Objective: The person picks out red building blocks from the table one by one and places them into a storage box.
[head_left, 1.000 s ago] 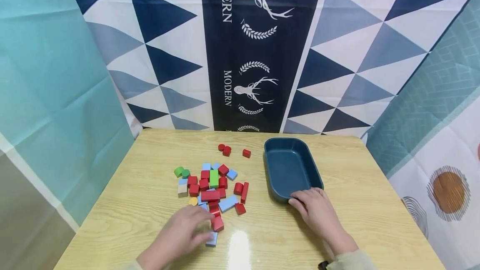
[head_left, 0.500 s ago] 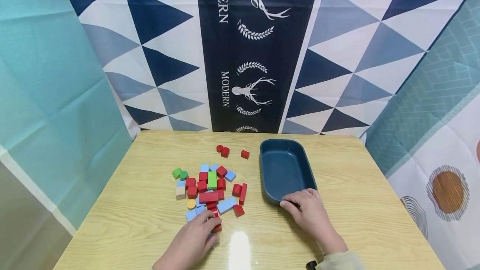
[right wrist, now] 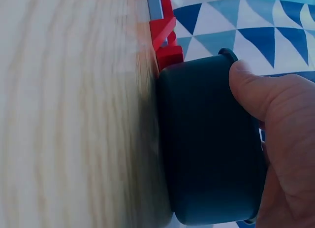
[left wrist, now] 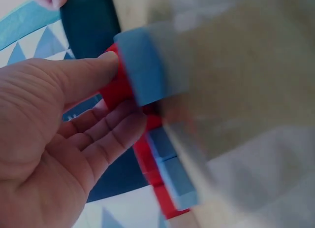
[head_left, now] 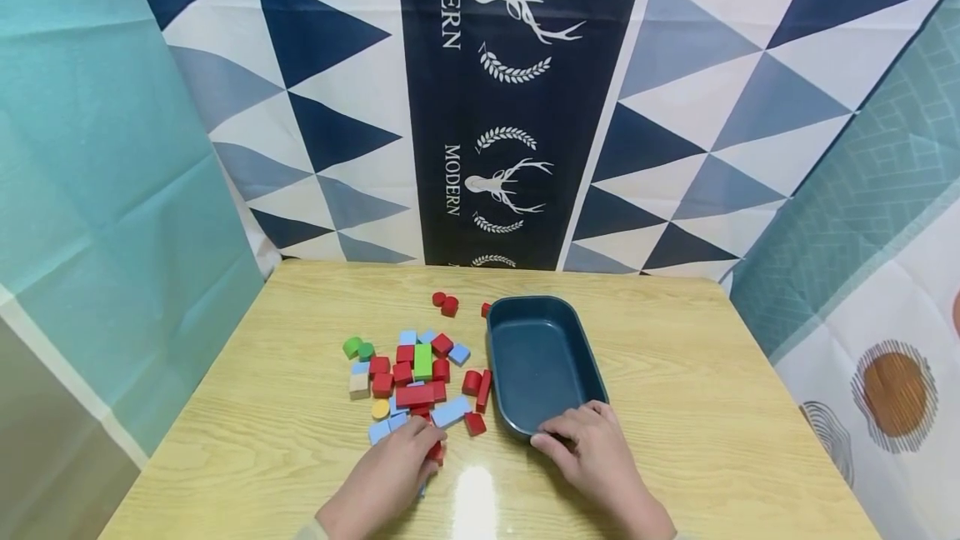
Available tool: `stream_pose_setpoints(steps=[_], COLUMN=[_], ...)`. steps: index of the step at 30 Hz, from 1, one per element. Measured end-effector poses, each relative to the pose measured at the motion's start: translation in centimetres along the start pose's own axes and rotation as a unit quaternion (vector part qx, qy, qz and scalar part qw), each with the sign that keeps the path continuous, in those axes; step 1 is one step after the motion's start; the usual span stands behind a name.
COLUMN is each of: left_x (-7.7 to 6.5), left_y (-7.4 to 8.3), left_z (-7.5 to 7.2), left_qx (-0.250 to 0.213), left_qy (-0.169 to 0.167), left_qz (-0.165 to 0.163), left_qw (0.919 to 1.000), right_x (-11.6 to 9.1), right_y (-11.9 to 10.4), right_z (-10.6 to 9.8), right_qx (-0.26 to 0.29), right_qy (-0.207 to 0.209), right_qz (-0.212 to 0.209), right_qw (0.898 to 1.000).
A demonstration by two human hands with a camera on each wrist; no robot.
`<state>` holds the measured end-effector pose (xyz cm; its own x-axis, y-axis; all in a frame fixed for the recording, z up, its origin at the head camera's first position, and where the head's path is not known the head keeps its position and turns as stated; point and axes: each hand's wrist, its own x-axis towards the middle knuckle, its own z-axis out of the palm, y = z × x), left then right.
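Note:
My left hand [head_left: 390,469] is at the near end of a pile of toy blocks. In the left wrist view its thumb and fingers pinch a red block [left wrist: 117,90], and a light blue block [left wrist: 142,65] lies right beside that. From the head view the hand hides most of both. My right hand [head_left: 592,452] grips the near rim of a dark blue rectangular dish [head_left: 536,357]. Seen from the right wrist, the thumb presses on the rim and the outer wall of the dish [right wrist: 211,144] faces the camera. Nothing lies inside the dish.
Red, light blue and green blocks, such as the long red block [head_left: 415,396], crowd the table left of the dish. A red bar [head_left: 483,390] lies close to its left wall. Small red pieces [head_left: 449,307] lie farther back. A patterned cloth [head_left: 337,107] hangs behind the table [head_left: 675,373].
The dish has slid left and toward me with my right hand, now partly covering the far red block. My left hand has lowered onto the near blocks and taken hold of a red one.

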<state>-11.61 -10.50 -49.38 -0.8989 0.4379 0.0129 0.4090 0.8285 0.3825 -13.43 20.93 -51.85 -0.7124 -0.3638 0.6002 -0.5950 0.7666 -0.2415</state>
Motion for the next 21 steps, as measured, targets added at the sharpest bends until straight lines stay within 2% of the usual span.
stream_pose_setpoints(steps=[4, 8, 12, 15, 18, 21], left_x=[1.2, 3.5, 6.5, 8.8, 11.0, 12.8], left_y=[1.0, 3.2, 5.2, 6.0, 6.4, 6.5], left_z=[-1.8, -3.6, -4.0, -3.1, -1.8, -0.5], left_qx=[-0.009, -0.03, -0.056, -0.054, -0.019, 0.036], left_qy=[0.05, 0.092, 0.078, 0.049, 0.022, 0.011], left_qz=[0.034, 0.078, 0.099, 0.098, 0.09, 0.089], left_qw=[0.9981, 0.9923, 0.9904, 0.9925, 0.9955, 0.9953], right_x=[0.0, 0.0, 0.0, -0.2, -0.3, -0.4], right_y=[-0.1, -0.1, 0.0, 0.0, -0.1, -0.1], right_z=[0.0, 0.1, 0.4, 0.6, 0.7, 0.7], right_qx=[-0.009, -0.016, -0.015, -0.015, -0.018, -0.023], right_qy=[0.014, 0.032, 0.043, 0.047, 0.046, 0.045], right_qz=[-0.001, -0.005, -0.016, -0.021, -0.018, -0.015], right_qw=[1.0, 0.999, 0.999, 0.999, 0.999, 0.999])
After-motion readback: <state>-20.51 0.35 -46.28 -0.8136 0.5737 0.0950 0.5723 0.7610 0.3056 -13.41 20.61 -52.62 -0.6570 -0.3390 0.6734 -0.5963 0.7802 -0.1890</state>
